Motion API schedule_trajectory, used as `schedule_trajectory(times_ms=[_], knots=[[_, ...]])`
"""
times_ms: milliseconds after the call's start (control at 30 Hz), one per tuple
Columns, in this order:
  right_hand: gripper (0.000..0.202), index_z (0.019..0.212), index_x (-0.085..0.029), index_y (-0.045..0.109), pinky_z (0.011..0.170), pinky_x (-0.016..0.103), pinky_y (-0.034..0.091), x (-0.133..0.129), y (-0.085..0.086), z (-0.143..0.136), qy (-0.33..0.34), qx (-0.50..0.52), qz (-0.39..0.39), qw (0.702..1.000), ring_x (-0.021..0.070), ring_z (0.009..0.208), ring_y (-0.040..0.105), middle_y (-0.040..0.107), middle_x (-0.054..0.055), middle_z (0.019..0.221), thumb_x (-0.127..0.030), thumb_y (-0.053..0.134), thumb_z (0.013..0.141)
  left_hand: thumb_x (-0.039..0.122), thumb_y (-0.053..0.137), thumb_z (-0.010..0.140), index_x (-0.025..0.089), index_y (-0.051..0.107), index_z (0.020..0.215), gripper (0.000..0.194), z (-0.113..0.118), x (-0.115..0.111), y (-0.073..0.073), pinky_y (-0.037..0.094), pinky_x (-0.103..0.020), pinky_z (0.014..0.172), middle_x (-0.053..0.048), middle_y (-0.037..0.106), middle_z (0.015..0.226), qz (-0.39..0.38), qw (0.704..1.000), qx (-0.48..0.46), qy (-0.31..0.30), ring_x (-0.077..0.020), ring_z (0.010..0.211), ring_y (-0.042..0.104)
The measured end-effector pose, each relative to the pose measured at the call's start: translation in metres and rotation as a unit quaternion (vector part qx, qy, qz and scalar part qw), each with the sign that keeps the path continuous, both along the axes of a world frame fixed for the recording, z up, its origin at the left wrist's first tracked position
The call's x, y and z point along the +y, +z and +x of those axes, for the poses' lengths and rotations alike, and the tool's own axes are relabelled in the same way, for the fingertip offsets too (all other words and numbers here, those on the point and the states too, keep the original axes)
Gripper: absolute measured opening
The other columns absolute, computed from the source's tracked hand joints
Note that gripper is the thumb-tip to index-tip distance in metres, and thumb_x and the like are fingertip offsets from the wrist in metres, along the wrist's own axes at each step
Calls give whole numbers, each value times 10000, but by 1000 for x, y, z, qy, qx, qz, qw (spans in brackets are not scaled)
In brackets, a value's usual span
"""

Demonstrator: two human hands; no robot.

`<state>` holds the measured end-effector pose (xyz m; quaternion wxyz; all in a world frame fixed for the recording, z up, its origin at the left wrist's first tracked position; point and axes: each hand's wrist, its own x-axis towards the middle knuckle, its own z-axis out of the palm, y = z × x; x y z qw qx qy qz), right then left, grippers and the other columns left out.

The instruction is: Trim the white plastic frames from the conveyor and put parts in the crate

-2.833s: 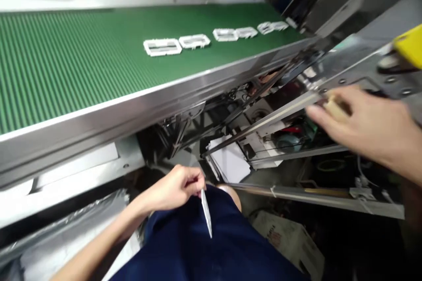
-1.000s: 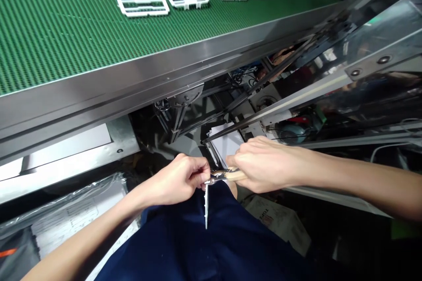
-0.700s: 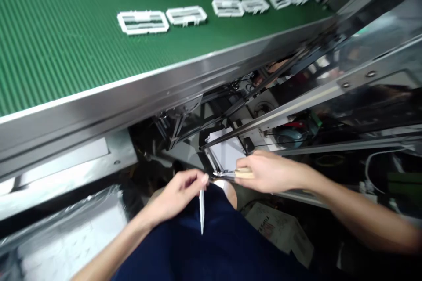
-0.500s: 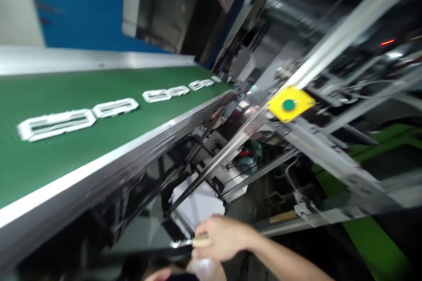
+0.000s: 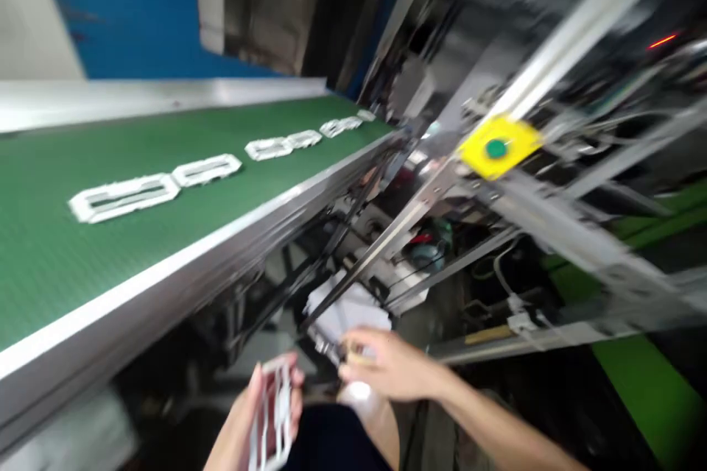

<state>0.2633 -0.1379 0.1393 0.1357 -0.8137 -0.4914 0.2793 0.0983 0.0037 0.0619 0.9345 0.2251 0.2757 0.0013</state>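
We hold a white frame (image 5: 283, 408) in our left hand (image 5: 238, 416), pliers (image 5: 330, 351) in our right hand (image 5: 387, 366).
The frame's long axis points away from us, fingers curled round it; the gripped pliers sit apart, just right and beyond. Farther, more frames (image 5: 129, 185) line the green belt (image 5: 232, 213).

On my feed I log the conveyor (image 5: 110, 257) at left, frames (image 5: 124, 187) in a row on it — button box (image 5: 500, 147) to its right. Nearer me: a held frame (image 5: 283, 412) in the left hand (image 5: 243, 412) — rightward, pliers (image 5: 330, 348) in the right hand (image 5: 387, 368).
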Motion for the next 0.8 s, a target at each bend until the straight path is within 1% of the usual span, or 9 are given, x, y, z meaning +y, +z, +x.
schedule_trajectory(times_ms=[33, 67, 133, 200, 267, 367, 533, 667, 800], knots=[[283, 1044, -191, 582, 775, 253, 446, 4, 5, -2, 17, -9, 23, 1000, 154, 870, 571, 605, 30, 988, -375, 571, 829, 523, 567, 805, 243, 576, 1148, 443, -7, -1, -1, 518, -285, 670, -43, 639, 942, -27, 999, -22, 42, -175, 778, 603], [316, 1089, -191, 566, 828, 279, 438, 9, 8, -2, 32, -17, 32, 999, 170, 926, 561, 590, 49, 1047, -383, 570, 838, 511, 539, 828, 210, 561, 1182, 465, -13, -1, -2, 512, -281, 649, -63, 635, 922, -49, 996, -46, 61, -171, 743, 596], [389, 1146, -189, 537, 863, 321, 429, 19, 7, -2, 62, -48, 39, 996, 198, 973, 544, 569, 74, 1094, -423, 577, 838, 481, 457, 882, 152, 540, 1211, 473, -20, 0, 0, 498, -277, 609, -91, 618, 895, -68, 991, -85, 73, -167, 698, 578], [415, 1143, -183, 531, 841, 339, 433, 27, 3, -5, 98, -80, 43, 991, 206, 958, 541, 572, 78, 1066, -455, 579, 835, 488, 382, 908, 131, 560, 1167, 476, -23, -1, 3, 483, -265, 593, -97, 604, 886, -72, 990, -101, 64, -157, 668, 564], [397, 1099, -181, 544, 814, 342, 432, 33, 2, -8, 134, -107, 45, 984, 201, 927, 540, 578, 70, 1019, -476, 575, 835, 528, 338, 906, 126, 602, 1054, 503, -24, -3, 5, 466, -248, 586, -95, 599, 882, -69, 991, -104, 56, -137, 625, 551], [369, 1047, -183, 558, 805, 341, 415, 40, 4, -11, 170, -143, 37, 974, 198, 910, 537, 581, 64, 990, -487, 566, 839, 574, 303, 894, 120, 614, 904, 551, -25, -6, 6, 427, -224, 534, -94, 604, 882, -37, 993, -100, 43, -110, 555, 524], [393, 1045, -184, 565, 788, 337, 388, 46, 7, -8, 208, -176, 26, 962, 206, 906, 520, 576, 60, 938, -522, 535, 846, 588, 270, 897, 112, 611, 904, 586, -27, -8, 6, 376, -216, 497, -58, 577, 694, -4, 996, -81, 27, -109, 514, 489], [397, 1044, -178, 566, 764, 325, 379, 46, 9, -6, 224, -181, 20, 958, 197, 871, 520, 572, 53, 904, -524, 522, 854, 556, 267, 914, 114, 611, 965, 562, -29, -8, 7, 346, -222, 483, -89, 615, 838, 21, 997, -72, 28, -91, 492, 473], [395, 1031, -171, 574, 743, 311, 370, 45, 12, -4, 237, -184, 24, 954, 184, 837, 528, 573, 47, 870, -521, 517, 857, 548, 246, 920, 70, 627, 849, 616, -30, -8, 7, 324, -223, 472, -92, 594, 750, 47, 996, -70, 6, -85, 467, 452]])
